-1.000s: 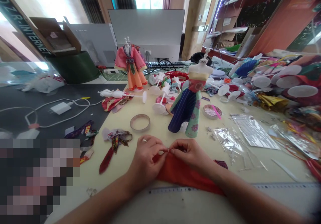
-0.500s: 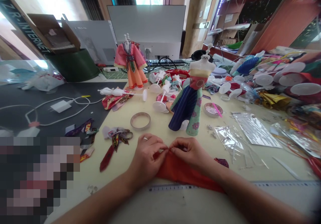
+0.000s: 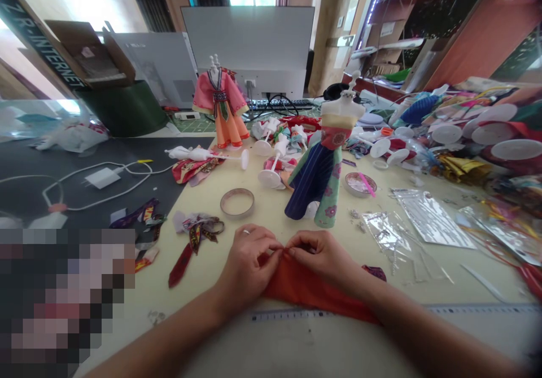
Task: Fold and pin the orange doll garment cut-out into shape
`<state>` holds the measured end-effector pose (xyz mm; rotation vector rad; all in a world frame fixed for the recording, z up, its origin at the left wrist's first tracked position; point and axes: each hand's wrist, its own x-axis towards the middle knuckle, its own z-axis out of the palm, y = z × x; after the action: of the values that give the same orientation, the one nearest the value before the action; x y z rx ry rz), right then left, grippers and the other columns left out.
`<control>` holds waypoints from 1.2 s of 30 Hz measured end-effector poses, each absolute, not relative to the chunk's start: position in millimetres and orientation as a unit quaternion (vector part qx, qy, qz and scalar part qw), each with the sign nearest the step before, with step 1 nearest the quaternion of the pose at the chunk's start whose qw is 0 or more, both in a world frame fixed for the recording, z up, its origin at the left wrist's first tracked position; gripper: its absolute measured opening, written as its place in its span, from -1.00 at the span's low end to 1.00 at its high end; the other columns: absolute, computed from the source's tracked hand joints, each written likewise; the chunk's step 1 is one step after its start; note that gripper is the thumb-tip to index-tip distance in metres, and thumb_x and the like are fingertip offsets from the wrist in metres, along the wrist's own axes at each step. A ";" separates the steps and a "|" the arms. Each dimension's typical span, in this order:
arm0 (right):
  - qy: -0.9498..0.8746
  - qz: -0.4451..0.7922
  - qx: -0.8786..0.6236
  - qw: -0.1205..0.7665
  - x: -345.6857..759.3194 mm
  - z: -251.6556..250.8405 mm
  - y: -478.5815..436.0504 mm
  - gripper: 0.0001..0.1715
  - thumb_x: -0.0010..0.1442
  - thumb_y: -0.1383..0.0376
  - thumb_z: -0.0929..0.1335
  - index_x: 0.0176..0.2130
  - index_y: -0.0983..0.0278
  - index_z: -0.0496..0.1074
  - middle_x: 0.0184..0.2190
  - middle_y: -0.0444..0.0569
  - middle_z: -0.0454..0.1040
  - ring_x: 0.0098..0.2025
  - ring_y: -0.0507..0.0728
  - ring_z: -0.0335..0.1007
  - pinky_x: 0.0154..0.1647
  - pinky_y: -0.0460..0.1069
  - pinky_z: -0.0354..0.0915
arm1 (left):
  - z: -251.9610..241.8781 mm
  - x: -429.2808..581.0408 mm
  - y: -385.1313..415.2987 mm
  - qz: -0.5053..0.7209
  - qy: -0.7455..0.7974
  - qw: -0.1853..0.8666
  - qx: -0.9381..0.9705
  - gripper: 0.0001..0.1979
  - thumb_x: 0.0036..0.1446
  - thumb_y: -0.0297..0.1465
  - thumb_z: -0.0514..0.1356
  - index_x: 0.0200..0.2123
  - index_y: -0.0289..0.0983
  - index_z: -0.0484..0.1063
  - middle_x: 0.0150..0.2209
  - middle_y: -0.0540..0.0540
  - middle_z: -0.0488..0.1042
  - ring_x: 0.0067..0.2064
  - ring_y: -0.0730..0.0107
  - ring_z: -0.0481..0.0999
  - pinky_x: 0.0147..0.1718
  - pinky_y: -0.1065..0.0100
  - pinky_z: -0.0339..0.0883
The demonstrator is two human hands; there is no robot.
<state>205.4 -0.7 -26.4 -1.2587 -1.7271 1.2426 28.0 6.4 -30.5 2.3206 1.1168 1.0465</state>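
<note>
Both hands meet over a piece of orange-red fabric (image 3: 296,287) lying on the pale table. With thumb and index finger, my left hand (image 3: 253,262) pinches the cloth's upper edge; a ring shows on one finger. Right beside it, my right hand (image 3: 319,256) pinches the same edge, and the fingertips nearly touch. A dark patterned scrap (image 3: 375,273) shows past the right wrist. Under the fabric's lower edge runs a clear ruler (image 3: 288,315). Just beyond the hands stands a doll mannequin (image 3: 341,112) in a strapless top and a navy and green skirt (image 3: 317,183).
A roll of tape (image 3: 237,203) and fabric ribbons (image 3: 197,237) lie left of the hands. To the right are a small dish (image 3: 361,185), clear plastic packets (image 3: 432,217) and red-handled scissors (image 3: 531,279). Behind stand a dressed mannequin (image 3: 220,107) and a monitor (image 3: 249,39).
Almost nothing differs. My left fingers have shifted very slightly at the pinched edge, while the fabric and the things around stay in place.
</note>
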 end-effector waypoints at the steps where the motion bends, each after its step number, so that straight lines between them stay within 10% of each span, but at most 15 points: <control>1: -0.659 0.476 -0.480 0.330 205.6 -26.2 -0.7 -0.83 0.07 0.42 0.28 -0.45 0.32 0.47 -0.50 -0.11 0.45 -0.40 0.01 0.30 -0.41 -0.12 0.18 | -30.2 28.0 6.4 0.368 0.396 0.182 0.821 -0.87 0.11 -0.49 0.13 -0.43 -0.25 0.46 -0.40 -0.03 0.47 -0.30 0.35 0.39 -0.14 0.19 0.16; 36: -0.759 0.281 -0.510 0.290 201.0 -29.5 -5.3 -0.87 -0.10 0.48 0.24 -0.53 0.29 0.32 -0.57 -0.14 0.34 -0.49 0.01 0.17 -0.47 -0.09 0.09 | -30.8 32.0 5.3 0.325 0.404 0.299 0.801 -0.85 0.05 -0.55 0.11 -0.52 -0.25 0.32 -0.46 0.00 0.42 -0.31 0.34 0.36 -0.23 0.26 0.21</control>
<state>201.0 -5.3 -29.5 -1.3611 -2.0250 0.7495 32.0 5.3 -30.8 2.1285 1.0720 0.8645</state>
